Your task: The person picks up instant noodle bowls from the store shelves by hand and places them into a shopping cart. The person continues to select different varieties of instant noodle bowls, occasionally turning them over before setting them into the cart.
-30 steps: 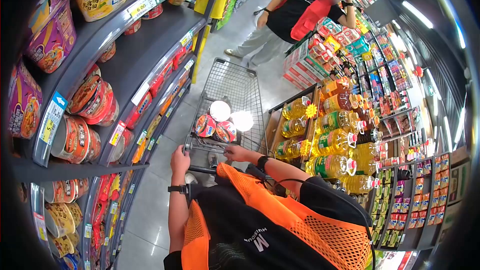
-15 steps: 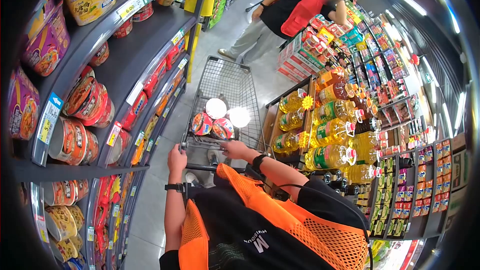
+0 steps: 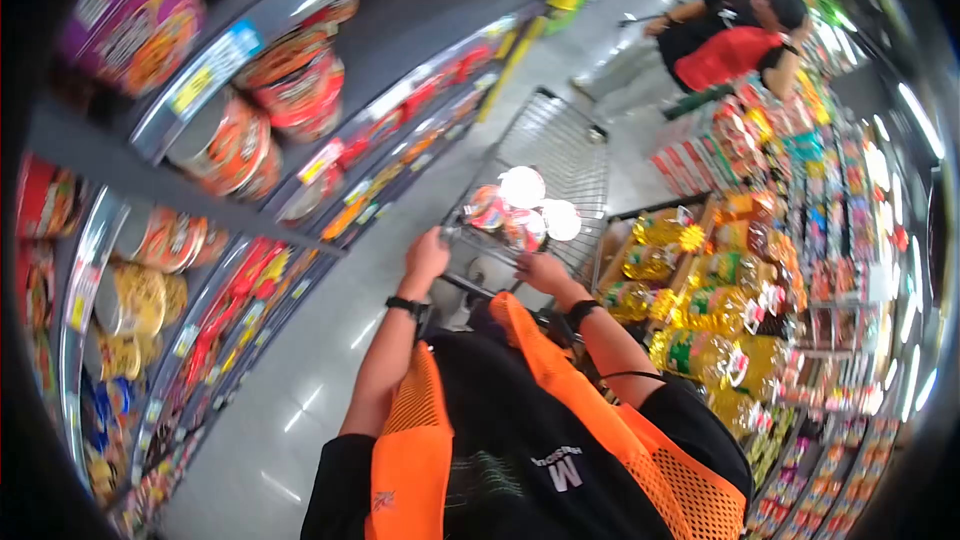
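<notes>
A wire shopping cart (image 3: 572,145) stands in front of me in the aisle. My left hand (image 3: 427,253) is closed on its near left corner. Fingers of my right hand (image 3: 541,272) curl over the near edge of the same cart, further right. Inside the basket, close to my hands, sits a cluster of several instant noodle tubs. A tub with a white lid (image 3: 523,187) and another white-topped tub (image 3: 561,220) face up, glaring in the light. Red printed lids show on a front tub (image 3: 525,230) and a left tub (image 3: 487,207).
Shelves (image 3: 400,45) of noodle tubs and packets run along the left. Cooking oil bottles (image 3: 715,305) are stacked on a display close to the cart's right side. A person (image 3: 735,40) in black and red stands beyond the cart, beside stacked boxes (image 3: 690,160).
My view has swung left and tilted, so cart, hands and oil bottles appear further right and the cart higher. Both hands stay at the cart's near end; the tubs remain inside.
</notes>
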`<action>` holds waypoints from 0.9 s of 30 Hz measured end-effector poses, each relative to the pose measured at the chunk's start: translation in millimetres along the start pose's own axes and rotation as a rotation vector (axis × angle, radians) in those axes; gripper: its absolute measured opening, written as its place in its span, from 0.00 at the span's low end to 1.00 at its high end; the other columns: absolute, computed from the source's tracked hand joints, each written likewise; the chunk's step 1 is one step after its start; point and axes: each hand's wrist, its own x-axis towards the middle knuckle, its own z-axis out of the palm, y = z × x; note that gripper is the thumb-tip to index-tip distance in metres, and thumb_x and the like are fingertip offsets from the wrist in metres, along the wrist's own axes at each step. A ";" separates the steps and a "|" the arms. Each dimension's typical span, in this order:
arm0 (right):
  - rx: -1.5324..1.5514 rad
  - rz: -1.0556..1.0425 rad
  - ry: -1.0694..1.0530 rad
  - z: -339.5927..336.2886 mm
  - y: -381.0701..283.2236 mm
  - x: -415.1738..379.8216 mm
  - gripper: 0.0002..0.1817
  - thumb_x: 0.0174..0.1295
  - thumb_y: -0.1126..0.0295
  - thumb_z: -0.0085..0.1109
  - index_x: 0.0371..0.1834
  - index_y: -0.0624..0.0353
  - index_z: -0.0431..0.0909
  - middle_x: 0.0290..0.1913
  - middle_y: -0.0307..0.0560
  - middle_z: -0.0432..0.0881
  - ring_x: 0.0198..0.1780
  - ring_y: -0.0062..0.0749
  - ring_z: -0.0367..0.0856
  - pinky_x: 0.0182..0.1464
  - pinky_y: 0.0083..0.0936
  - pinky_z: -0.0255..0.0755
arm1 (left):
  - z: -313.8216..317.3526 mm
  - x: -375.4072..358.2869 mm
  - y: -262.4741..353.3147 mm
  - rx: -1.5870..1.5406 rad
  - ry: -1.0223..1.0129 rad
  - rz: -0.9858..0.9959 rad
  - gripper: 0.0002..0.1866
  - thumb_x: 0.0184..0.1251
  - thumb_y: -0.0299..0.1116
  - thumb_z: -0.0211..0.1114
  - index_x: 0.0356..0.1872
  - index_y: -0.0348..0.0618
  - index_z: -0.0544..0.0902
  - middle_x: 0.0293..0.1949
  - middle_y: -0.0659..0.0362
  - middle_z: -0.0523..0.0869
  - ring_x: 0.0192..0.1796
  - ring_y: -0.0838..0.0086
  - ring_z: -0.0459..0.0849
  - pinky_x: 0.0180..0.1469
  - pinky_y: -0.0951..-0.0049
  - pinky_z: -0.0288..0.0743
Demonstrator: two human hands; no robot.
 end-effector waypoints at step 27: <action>0.857 -0.663 0.238 -280.7 -411.4 262.9 0.38 0.71 0.47 0.64 0.74 0.65 0.71 0.61 0.58 0.86 0.39 0.45 0.90 0.48 0.41 0.83 | -300.0 8.0 89.2 -0.763 0.789 0.430 0.50 0.73 0.36 0.72 0.83 0.26 0.47 0.77 0.39 0.62 0.52 0.64 0.88 0.64 0.62 0.78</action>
